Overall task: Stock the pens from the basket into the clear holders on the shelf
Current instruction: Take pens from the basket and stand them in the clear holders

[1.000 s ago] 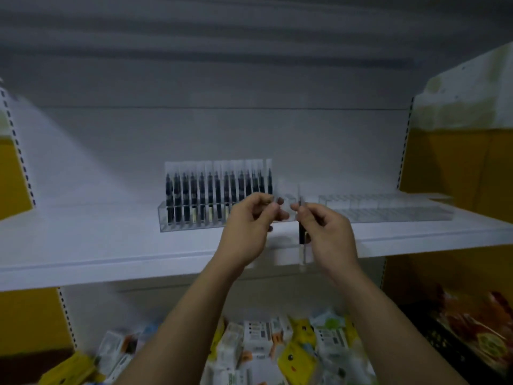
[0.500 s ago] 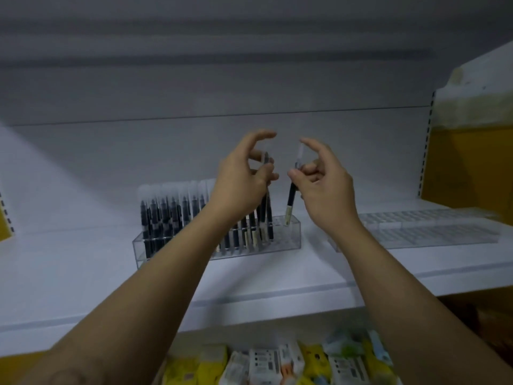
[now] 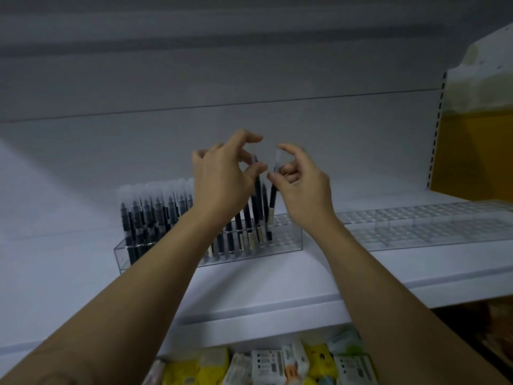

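Now right hand point(image 3: 302, 193) grip pinching pen point(image 3: 272, 198), lower into holder point(image 3: 288, 237); left hand point(image 3: 222, 187) pinching neighbouring pen point(image 3: 258, 190).

Pen-filled holder point(image 3: 288, 240) on shelf point(image 3: 249, 284), second holder point(image 3: 433, 229) to its right, packets point(image 3: 277, 365) below.

Dim, flat light, grey cast. White shelf point(image 3: 277, 287) spans the frame, its front edge a thick white lip. Behind it a plain white back panel point(image 3: 138, 79) with one horizontal seam point(image 3: 222, 105). Slotted upright point(image 3: 437, 129) at the shelf's right end, with a yellow side panel point(image 3: 477, 157) beyond it, whitish and patchy on top. Under the front edge: yellow and white packaged goods point(image 3: 263, 365).
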The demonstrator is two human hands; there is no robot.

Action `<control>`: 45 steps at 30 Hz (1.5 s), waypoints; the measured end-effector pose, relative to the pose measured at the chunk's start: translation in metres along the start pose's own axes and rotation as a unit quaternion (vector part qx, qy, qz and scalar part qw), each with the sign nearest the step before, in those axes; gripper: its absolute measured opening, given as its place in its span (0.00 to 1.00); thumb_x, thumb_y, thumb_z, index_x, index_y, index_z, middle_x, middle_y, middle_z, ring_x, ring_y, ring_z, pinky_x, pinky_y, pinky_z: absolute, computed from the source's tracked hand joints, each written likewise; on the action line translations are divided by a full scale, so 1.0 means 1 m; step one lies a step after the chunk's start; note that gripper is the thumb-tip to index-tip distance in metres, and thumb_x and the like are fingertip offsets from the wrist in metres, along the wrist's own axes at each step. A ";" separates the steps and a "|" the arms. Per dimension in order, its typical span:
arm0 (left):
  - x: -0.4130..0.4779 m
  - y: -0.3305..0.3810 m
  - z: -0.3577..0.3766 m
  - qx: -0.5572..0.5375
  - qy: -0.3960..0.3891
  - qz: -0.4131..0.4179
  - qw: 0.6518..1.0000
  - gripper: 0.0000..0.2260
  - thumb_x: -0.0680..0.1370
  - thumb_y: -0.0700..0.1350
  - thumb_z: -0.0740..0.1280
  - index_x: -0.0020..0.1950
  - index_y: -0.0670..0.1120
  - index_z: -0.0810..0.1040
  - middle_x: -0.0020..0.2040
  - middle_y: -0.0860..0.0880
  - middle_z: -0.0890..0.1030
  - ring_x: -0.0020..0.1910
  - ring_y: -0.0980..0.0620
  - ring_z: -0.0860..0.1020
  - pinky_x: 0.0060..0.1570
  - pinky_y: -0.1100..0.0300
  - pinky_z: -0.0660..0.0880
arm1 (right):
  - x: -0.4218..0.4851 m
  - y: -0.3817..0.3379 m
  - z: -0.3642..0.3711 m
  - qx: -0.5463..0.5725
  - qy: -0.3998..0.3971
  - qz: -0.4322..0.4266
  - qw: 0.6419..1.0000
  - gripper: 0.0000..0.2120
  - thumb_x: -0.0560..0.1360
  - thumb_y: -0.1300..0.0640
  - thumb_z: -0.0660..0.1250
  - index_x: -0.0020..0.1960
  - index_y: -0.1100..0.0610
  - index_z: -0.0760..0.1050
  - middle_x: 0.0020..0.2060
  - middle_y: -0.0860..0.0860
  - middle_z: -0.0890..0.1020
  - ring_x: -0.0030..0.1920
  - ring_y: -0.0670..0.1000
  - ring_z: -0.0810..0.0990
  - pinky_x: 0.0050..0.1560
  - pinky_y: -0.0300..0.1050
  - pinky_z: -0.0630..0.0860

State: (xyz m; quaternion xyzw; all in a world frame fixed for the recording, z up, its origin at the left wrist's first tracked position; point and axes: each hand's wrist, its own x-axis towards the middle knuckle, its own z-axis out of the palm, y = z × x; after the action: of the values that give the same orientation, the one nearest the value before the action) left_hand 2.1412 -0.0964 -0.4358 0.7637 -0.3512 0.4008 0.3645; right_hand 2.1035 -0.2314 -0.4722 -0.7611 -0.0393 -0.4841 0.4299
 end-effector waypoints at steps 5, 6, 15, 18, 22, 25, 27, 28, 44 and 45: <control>-0.004 -0.003 -0.002 0.006 0.004 -0.002 1.000 0.16 0.75 0.51 0.71 0.61 0.54 0.74 0.42 0.59 0.77 0.50 0.54 0.77 0.53 0.59 0.57 | -0.015 0.003 0.000 -0.114 -0.101 -0.014 0.988 0.25 0.75 0.56 0.70 0.69 0.41 0.68 0.40 0.43 0.76 0.41 0.44 0.77 0.46 0.42 0.78; -0.003 -0.003 -0.002 0.010 -0.001 -0.001 1.000 0.16 0.75 0.51 0.71 0.61 0.54 0.74 0.42 0.59 0.77 0.51 0.54 0.77 0.54 0.58 0.57 | -0.020 0.003 -0.001 -0.152 -0.121 -0.021 0.981 0.27 0.76 0.55 0.69 0.71 0.40 0.64 0.41 0.43 0.77 0.42 0.45 0.77 0.46 0.44 0.78; -0.021 -0.008 0.013 0.112 -0.064 0.002 0.992 0.15 0.74 0.56 0.70 0.60 0.56 0.77 0.58 0.53 0.77 0.64 0.49 0.70 0.69 0.46 0.56 | -0.044 0.003 -0.006 -0.259 -0.152 -0.018 0.954 0.43 0.76 0.58 0.66 0.76 0.37 0.40 0.48 0.48 0.81 0.45 0.50 0.79 0.46 0.44 0.75; -0.022 -0.007 0.010 0.130 -0.074 0.006 0.989 0.16 0.75 0.56 0.68 0.63 0.56 0.78 0.61 0.54 0.76 0.67 0.49 0.66 0.72 0.44 0.51 | -0.045 0.002 -0.007 -0.279 -0.163 -0.020 0.946 0.45 0.76 0.59 0.66 0.76 0.37 0.38 0.48 0.48 0.81 0.45 0.51 0.79 0.47 0.47 0.78; -0.023 -0.006 0.002 0.165 -0.103 0.015 0.981 0.20 0.77 0.55 0.68 0.68 0.55 0.74 0.66 0.55 0.74 0.71 0.49 0.64 0.74 0.41 0.44 | -0.040 -0.001 -0.009 -0.279 -0.183 0.001 0.943 0.48 0.76 0.58 0.67 0.76 0.39 0.34 0.46 0.49 0.82 0.44 0.51 0.80 0.48 0.49 0.79; -0.031 -0.003 -0.006 0.166 -0.102 0.032 0.980 0.26 0.76 0.54 0.69 0.73 0.52 0.69 0.68 0.52 0.74 0.71 0.50 0.66 0.74 0.44 0.38 | -0.048 -0.004 -0.011 -0.229 -0.184 0.040 0.955 0.51 0.76 0.55 0.69 0.74 0.39 0.27 0.57 0.50 0.79 0.52 0.51 0.79 0.54 0.47 0.78; -0.040 0.001 -0.012 0.155 -0.083 0.041 0.984 0.29 0.75 0.53 0.70 0.74 0.51 0.67 0.67 0.50 0.74 0.71 0.49 0.67 0.74 0.47 0.38 | -0.061 -0.008 -0.014 -0.184 -0.179 0.067 0.964 0.51 0.76 0.54 0.69 0.74 0.38 0.28 0.69 0.50 0.70 0.62 0.51 0.75 0.58 0.43 0.72; -0.046 0.003 -0.015 0.149 -0.075 0.047 0.985 0.28 0.74 0.52 0.71 0.73 0.50 0.68 0.67 0.49 0.75 0.70 0.48 0.68 0.74 0.47 0.39 | -0.070 -0.010 -0.016 -0.181 -0.172 0.070 0.966 0.49 0.76 0.53 0.69 0.75 0.38 0.30 0.71 0.49 0.66 0.65 0.51 0.72 0.60 0.43 0.70; -0.226 0.024 -0.040 0.074 -0.068 0.039 0.994 0.15 0.74 0.48 0.72 0.59 0.47 0.78 0.52 0.48 0.78 0.53 0.45 0.73 0.49 0.51 0.69 | -0.228 -0.033 -0.058 -0.300 -0.067 -0.035 0.951 0.26 0.73 0.54 0.73 0.69 0.51 0.70 0.65 0.50 0.72 0.66 0.50 0.67 0.65 0.42 0.61; -0.242 0.023 -0.038 0.067 -0.074 0.035 0.994 0.14 0.74 0.49 0.71 0.58 0.48 0.78 0.51 0.48 0.78 0.52 0.45 0.73 0.48 0.52 0.69 | -0.246 -0.030 -0.059 -0.300 -0.052 -0.032 0.952 0.25 0.72 0.55 0.73 0.68 0.52 0.71 0.63 0.51 0.72 0.64 0.50 0.67 0.64 0.44 0.64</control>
State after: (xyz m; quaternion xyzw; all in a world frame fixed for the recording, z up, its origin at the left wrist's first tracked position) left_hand 2.0037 -0.0168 -0.6235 0.8008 -0.3762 0.3788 0.2715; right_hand 1.9184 -0.1657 -0.6336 -0.8775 0.0616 -0.4468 0.1631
